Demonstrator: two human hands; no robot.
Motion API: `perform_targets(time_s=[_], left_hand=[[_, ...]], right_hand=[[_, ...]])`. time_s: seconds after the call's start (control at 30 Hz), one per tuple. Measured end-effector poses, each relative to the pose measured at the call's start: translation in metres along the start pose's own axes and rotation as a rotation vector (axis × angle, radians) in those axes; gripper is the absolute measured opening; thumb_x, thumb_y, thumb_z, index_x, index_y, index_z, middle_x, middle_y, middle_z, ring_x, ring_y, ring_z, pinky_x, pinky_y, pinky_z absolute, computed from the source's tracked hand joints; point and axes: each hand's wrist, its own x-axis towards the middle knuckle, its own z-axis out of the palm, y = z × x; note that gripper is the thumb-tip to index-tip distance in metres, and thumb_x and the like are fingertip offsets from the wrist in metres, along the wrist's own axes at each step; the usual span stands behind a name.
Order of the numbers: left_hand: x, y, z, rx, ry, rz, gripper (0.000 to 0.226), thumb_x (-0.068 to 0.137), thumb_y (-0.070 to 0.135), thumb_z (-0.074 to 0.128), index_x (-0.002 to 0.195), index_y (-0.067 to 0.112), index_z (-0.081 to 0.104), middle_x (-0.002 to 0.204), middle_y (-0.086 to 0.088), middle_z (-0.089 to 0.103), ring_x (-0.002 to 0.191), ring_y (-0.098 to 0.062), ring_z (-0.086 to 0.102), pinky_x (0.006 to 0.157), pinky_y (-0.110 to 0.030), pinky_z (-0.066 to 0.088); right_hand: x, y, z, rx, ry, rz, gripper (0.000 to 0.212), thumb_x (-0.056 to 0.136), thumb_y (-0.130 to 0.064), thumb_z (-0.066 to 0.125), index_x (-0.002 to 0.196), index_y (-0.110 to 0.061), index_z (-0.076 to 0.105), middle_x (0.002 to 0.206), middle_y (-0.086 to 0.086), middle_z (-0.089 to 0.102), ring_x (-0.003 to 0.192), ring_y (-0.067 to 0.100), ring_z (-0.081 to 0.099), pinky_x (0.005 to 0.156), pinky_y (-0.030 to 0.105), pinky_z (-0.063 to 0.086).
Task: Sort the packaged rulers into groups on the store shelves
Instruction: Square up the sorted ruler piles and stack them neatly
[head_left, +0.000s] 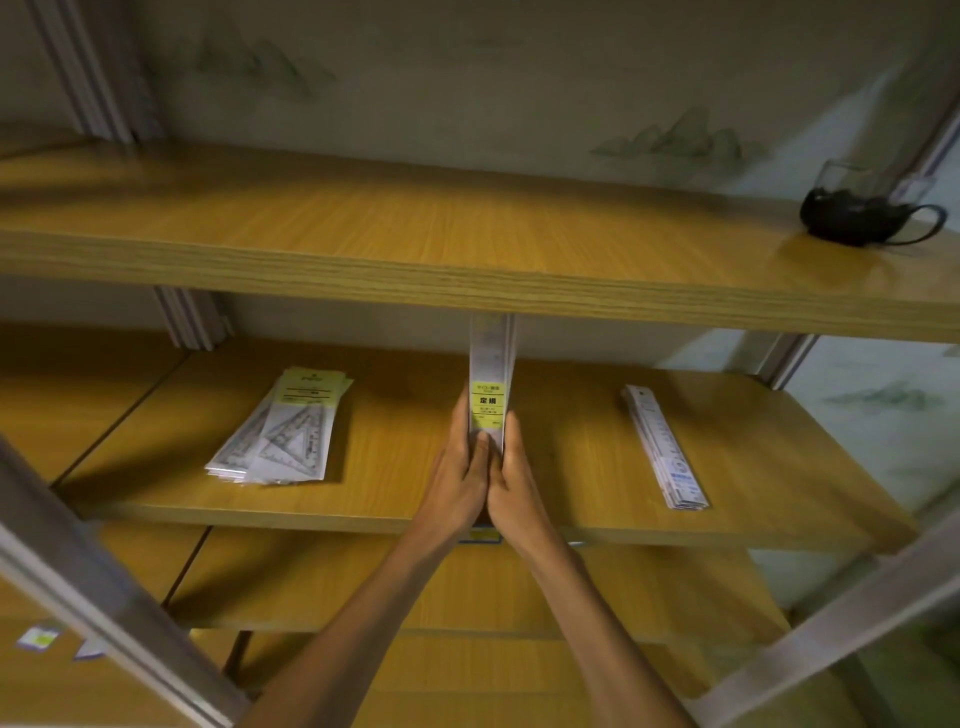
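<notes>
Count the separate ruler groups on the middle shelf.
3. A pile of set squares lies at the left, a stack of straight rulers lies at the right, and a bundle stands upright in the middle, held between both hands. Its top is hidden behind the upper shelf.

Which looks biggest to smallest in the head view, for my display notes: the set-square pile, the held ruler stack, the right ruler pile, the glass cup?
1. set-square pile
2. right ruler pile and held ruler stack: look alike, stack's top hidden
3. glass cup, though farther away

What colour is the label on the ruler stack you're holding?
Yellow with black print, on the ruler stack held between left hand and right hand; head view.
</notes>
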Motion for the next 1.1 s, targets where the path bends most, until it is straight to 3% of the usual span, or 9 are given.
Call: perform_targets(time_s=[0.13, 0.27, 0.37, 0.47, 0.57, 0.77, 0.97, 1.03, 1.1], left_hand=[[-0.001, 0.001, -0.001, 0.017, 0.005, 0.007, 0.052, 0.103, 0.015, 0.037, 0.150, 0.025, 0.019, 0.136, 0.011, 0.050, 0.122, -0.002, 0.051, 0.099, -0.025, 0.047], [-0.005, -0.004, 0.000, 0.072, -0.023, 0.008, 0.057, 0.103, 0.014, 0.036, 0.153, 0.024, 0.011, 0.144, 0.017, 0.041, 0.127, 0.008, 0.043, 0.104, -0.017, 0.041], [-0.005, -0.004, -0.001, 0.091, -0.028, 0.005, 0.060, 0.103, 0.013, 0.038, 0.154, 0.023, 0.008, 0.142, 0.026, 0.038, 0.124, 0.014, 0.041, 0.102, -0.013, 0.039], [-0.005, -0.002, -0.003, 0.088, -0.012, 0.004, 0.060, 0.103, 0.014, 0.038, 0.153, 0.025, 0.007, 0.148, 0.017, 0.036, 0.129, 0.010, 0.040, 0.107, -0.023, 0.040], [-0.005, 0.005, -0.004, 0.072, -0.002, 0.037, 0.061, 0.102, 0.011, 0.039, 0.153, 0.024, 0.010, 0.151, 0.008, 0.038, 0.134, -0.003, 0.041, 0.109, -0.032, 0.041], [-0.005, 0.006, -0.007, 0.088, -0.023, 0.046, 0.062, 0.101, 0.010, 0.042, 0.152, 0.027, 0.012, 0.150, 0.010, 0.037, 0.134, -0.001, 0.040, 0.110, -0.035, 0.041], [-0.002, 0.007, -0.009, 0.100, -0.052, 0.035, 0.065, 0.101, 0.012, 0.041, 0.153, 0.031, 0.006, 0.134, 0.007, 0.054, 0.116, -0.005, 0.057, 0.094, -0.023, 0.050], [-0.001, 0.006, -0.010, 0.105, -0.066, 0.043, 0.067, 0.101, 0.008, 0.041, 0.153, 0.027, 0.005, 0.131, 0.016, 0.054, 0.114, 0.006, 0.055, 0.092, -0.014, 0.046], [-0.003, 0.001, -0.010, 0.116, -0.068, 0.044, 0.071, 0.099, 0.002, 0.041, 0.153, 0.023, 0.002, 0.122, 0.023, 0.055, 0.102, 0.024, 0.047, 0.090, -0.006, 0.039]], right_hand=[[-0.003, -0.002, -0.002, -0.054, -0.011, 0.003, 0.056, 0.102, -0.017, 0.033, 0.138, -0.046, 0.001, 0.133, -0.021, 0.033, 0.117, -0.013, 0.036, 0.086, 0.000, 0.037], [-0.008, -0.002, -0.003, -0.130, -0.023, 0.006, 0.065, 0.102, -0.019, 0.035, 0.125, -0.059, -0.011, 0.144, -0.015, 0.028, 0.123, -0.005, 0.031, 0.090, 0.005, 0.039], [-0.010, -0.006, -0.004, -0.158, -0.022, -0.002, 0.066, 0.101, -0.017, 0.036, 0.135, -0.049, -0.011, 0.149, -0.007, 0.030, 0.120, -0.004, 0.034, 0.086, 0.006, 0.039], [-0.012, -0.011, -0.005, -0.214, -0.039, -0.003, 0.075, 0.100, -0.015, 0.040, 0.146, -0.032, -0.016, 0.155, -0.003, 0.021, 0.135, 0.009, 0.033, 0.096, 0.014, 0.035], [-0.011, -0.011, -0.005, -0.231, -0.019, -0.043, 0.082, 0.098, -0.013, 0.044, 0.140, -0.041, -0.021, 0.156, -0.004, 0.018, 0.139, 0.014, 0.031, 0.105, 0.023, 0.036], [-0.011, -0.012, -0.004, -0.214, 0.008, -0.046, 0.080, 0.098, -0.015, 0.045, 0.146, -0.036, -0.016, 0.158, -0.007, 0.012, 0.136, 0.000, 0.022, 0.099, 0.009, 0.028], [-0.006, -0.011, -0.001, -0.151, 0.031, -0.091, 0.082, 0.097, -0.010, 0.047, 0.147, -0.035, -0.012, 0.154, -0.005, 0.023, 0.130, -0.006, 0.029, 0.095, -0.001, 0.031], [-0.005, -0.009, -0.001, -0.124, 0.032, -0.088, 0.082, 0.096, -0.010, 0.048, 0.149, -0.033, -0.011, 0.153, -0.006, 0.026, 0.131, -0.004, 0.034, 0.096, 0.000, 0.033], [-0.006, -0.006, 0.000, -0.106, 0.018, -0.082, 0.083, 0.096, -0.012, 0.049, 0.149, -0.034, -0.011, 0.152, -0.005, 0.029, 0.132, 0.002, 0.039, 0.102, 0.013, 0.039]])
